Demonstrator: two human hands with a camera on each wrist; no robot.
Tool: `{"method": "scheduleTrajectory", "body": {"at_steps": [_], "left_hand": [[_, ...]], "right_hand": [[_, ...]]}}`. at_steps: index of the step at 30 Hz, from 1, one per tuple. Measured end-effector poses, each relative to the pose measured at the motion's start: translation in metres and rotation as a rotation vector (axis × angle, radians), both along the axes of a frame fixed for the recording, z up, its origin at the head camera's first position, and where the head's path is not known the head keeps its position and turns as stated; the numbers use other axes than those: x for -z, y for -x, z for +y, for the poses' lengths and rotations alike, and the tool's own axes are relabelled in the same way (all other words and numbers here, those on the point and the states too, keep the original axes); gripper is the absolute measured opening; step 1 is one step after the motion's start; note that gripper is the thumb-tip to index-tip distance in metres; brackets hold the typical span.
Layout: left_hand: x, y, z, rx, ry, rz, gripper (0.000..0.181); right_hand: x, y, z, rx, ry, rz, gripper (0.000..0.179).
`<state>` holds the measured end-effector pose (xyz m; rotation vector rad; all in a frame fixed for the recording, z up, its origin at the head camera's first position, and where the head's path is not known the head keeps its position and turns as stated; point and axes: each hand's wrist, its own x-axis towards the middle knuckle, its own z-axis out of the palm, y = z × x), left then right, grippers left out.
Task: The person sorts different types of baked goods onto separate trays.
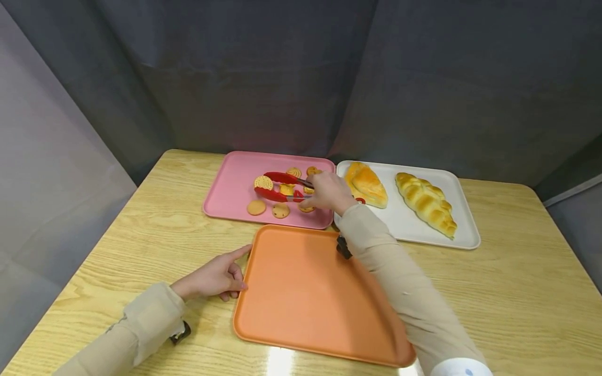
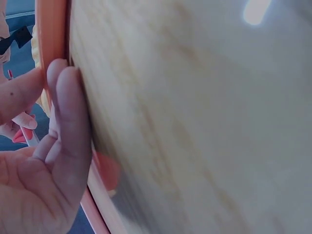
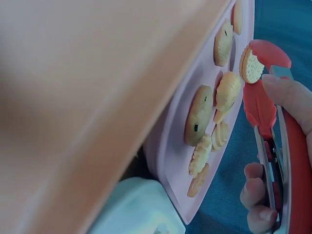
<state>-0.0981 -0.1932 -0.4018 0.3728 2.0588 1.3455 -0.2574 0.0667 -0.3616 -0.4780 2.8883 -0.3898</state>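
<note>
My right hand grips red-tipped tongs over the pink tray. Between the tong tips is a round, ridged sandwich biscuit, seen in the right wrist view as a pale biscuit held at its edge by the red tips. Several other cookies lie below, among them a plain round one and a chip-dotted one. At the left rim of the orange tray, my left hand holds the edge, thumb on the rim and fingers against its outer side.
Right of the pink tray stands a white tray with a folded pastry and a braided loaf. The trays sit on a wooden table, and a dark curtain hangs behind. My right forearm crosses the orange tray's right side.
</note>
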Motion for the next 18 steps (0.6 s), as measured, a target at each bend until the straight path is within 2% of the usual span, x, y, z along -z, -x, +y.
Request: {"method": "scheduleTrajectory", "body": {"at_steps": [5, 11, 18], "left_hand": [[0.0, 0.001, 0.001, 0.011, 0.0, -0.002, 0.085], [0.0, 0.002, 0.001, 0.009, 0.005, -0.003, 0.085], [0.001, 0.005, -0.001, 0.001, 0.006, -0.007, 0.085]], "right_hand": [[0.004, -0.001, 0.001, 0.015, 0.003, -0.013, 0.064], [-0.002, -0.006, 0.005, 0.032, 0.017, 0.003, 0.075], [-0.008, -0.021, 0.019, -0.007, 0.066, 0.095, 0.076]]}}
